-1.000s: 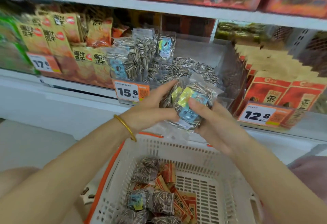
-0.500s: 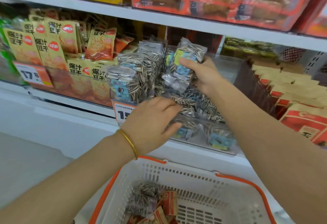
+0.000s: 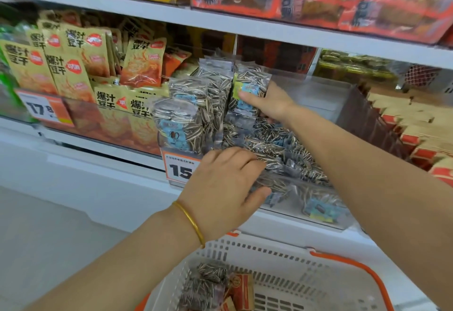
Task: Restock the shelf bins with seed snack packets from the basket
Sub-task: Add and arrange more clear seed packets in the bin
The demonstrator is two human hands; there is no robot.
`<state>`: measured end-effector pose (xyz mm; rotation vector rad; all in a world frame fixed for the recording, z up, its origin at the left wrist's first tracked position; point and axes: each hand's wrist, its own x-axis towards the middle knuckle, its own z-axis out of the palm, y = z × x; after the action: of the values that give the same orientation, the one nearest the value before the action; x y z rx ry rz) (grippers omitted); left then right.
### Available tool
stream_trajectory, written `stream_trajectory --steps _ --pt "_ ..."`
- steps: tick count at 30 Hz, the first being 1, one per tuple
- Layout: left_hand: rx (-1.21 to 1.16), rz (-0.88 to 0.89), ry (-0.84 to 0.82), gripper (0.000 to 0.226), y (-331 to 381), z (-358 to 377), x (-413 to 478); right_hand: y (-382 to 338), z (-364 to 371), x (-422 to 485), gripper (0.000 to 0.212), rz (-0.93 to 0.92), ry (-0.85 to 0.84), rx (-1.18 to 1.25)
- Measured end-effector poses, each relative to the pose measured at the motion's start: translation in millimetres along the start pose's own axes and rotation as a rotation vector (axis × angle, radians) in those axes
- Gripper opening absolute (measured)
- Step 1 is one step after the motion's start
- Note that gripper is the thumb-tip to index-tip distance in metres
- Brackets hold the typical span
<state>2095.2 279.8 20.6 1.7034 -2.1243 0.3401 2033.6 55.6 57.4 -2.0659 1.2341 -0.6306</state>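
The right hand [image 3: 268, 105] pinches an upright seed packet [image 3: 250, 82], thumb across its front, against the standing row to its left in the clear bin [image 3: 318, 97], while the nearer left hand [image 3: 220, 188] curls round a flat packet [image 3: 272, 183], the basket [image 3: 269, 247] beneath both

Two hands work here: my left hand [image 3: 225, 188] and my right hand [image 3: 272, 104], with one gold bangle [image 3: 190, 222] on the left wrist. In one clear bin [image 3: 316, 94] four seed packets [image 3: 176, 124] stand upright; my right hand pinches the fourth packet [image 3: 250, 85]. The lying packets [image 3: 282, 148] under my left fingers overlap too much to count. Three price tags [image 3: 45, 110] show. One basket [image 3: 318, 266] holds one striped packet [image 3: 208, 281] and at least two red packets [image 3: 241, 288].
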Motion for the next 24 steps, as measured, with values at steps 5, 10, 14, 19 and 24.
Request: stream_trajectory --steps 5,10,14,19,24 --pt "0.008 -0.004 0.025 0.045 -0.5 0.8 0.9 -8.1 -0.1 -6.9 0.088 -0.009 0.258 0.109" --pt "0.01 -0.012 0.038 0.044 -0.7 1.4 1.7 -12.9 3.5 -21.9 0.068 -0.134 0.287 -0.035" --pt "0.009 -0.012 0.041 0.044 -0.1 1.9 1.4 -18.5 16.8 -30.2 0.065 -0.132 0.269 -0.115" --pt "0.003 -0.015 0.028 0.046 -1.2 2.0 1.3 -22.2 18.0 -34.4 0.068 -0.089 0.211 -0.109" --pt "0.004 -0.012 0.019 0.047 -2.1 2.2 0.8 -15.1 16.8 -36.6 0.072 -0.057 0.163 -0.031"
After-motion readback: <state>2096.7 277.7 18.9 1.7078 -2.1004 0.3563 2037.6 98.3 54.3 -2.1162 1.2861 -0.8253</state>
